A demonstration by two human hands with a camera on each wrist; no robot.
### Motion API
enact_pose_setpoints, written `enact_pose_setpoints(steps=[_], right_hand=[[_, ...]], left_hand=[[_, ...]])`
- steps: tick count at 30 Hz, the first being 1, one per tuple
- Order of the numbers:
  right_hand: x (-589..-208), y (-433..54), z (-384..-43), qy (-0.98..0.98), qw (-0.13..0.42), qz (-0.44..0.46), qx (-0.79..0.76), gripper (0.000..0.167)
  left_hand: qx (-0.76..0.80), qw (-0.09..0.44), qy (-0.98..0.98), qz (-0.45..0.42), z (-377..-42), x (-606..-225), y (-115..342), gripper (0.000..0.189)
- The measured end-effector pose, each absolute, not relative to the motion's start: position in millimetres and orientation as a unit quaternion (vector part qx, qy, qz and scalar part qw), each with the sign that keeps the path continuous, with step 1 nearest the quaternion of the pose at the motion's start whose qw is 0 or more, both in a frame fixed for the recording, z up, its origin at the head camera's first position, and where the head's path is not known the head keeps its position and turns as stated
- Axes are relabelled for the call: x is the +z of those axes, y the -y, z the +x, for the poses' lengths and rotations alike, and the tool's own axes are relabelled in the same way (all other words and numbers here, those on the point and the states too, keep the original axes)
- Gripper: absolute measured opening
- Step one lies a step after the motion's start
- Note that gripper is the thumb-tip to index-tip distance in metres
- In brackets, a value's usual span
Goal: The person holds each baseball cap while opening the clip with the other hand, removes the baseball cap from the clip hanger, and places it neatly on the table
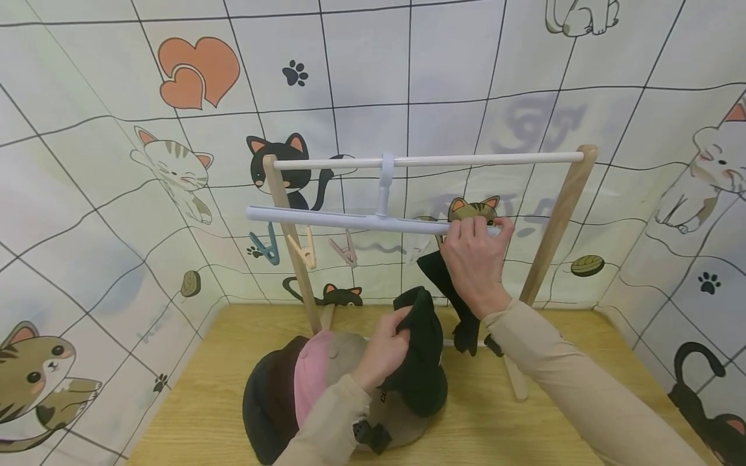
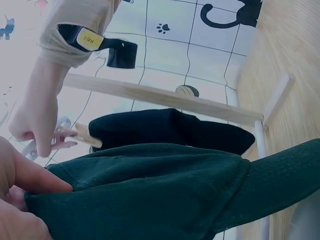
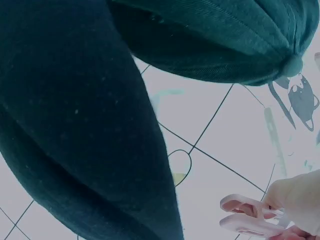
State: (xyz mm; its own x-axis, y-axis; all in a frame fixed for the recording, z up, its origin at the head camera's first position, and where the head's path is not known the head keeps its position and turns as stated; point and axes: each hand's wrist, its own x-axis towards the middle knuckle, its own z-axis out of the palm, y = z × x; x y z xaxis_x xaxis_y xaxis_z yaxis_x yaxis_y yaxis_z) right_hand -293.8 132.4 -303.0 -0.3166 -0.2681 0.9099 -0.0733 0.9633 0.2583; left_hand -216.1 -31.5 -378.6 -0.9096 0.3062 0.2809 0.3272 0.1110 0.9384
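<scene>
My left hand pinches the edge of a dark green cap, which is held up in front of the rack, brim end downward. Up at the right end of a pale lavender hanger bar, my right hand pinches a pink clip; its tips stand apart in the right wrist view. Beside it, a yellowish clip holds a dark navy cap, which hangs down and is partly hidden by my right hand in the head view.
Teal, cream and pink clips hang along the bar's left half. The hanger hooks over the white rail of a wooden-legged rack. Several caps in black, brown, pink and beige lie nested on the wooden table.
</scene>
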Motion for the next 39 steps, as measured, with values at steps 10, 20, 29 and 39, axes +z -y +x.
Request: enact_pose_setpoints(steps=[10, 20, 29, 39], right_hand=[[-304.3, -141.1, -294.8, 0.805, 0.576, 0.111, -0.085, 0.021], [-311.1, -159.2, -296.3, 0.825, 0.551, 0.109, -0.066, 0.042], [-315.8, -166.1, -297.3, 0.818, 0.561, 0.124, -0.038, 0.046], [-315.7, -165.9, -296.3, 0.819, 0.558, 0.13, -0.031, 0.046]], left_hand=[[-0.622, 0.047, 0.762, -0.176, -213.4, -387.6, 47.7, 0.043], [-0.608, 0.065, 0.777, -0.149, -213.3, -400.7, 61.0, 0.045], [-0.645, 0.055, 0.751, -0.128, -209.5, -407.6, 72.9, 0.045], [-0.644, 0.068, 0.753, -0.115, -205.4, -414.9, 80.1, 0.045]])
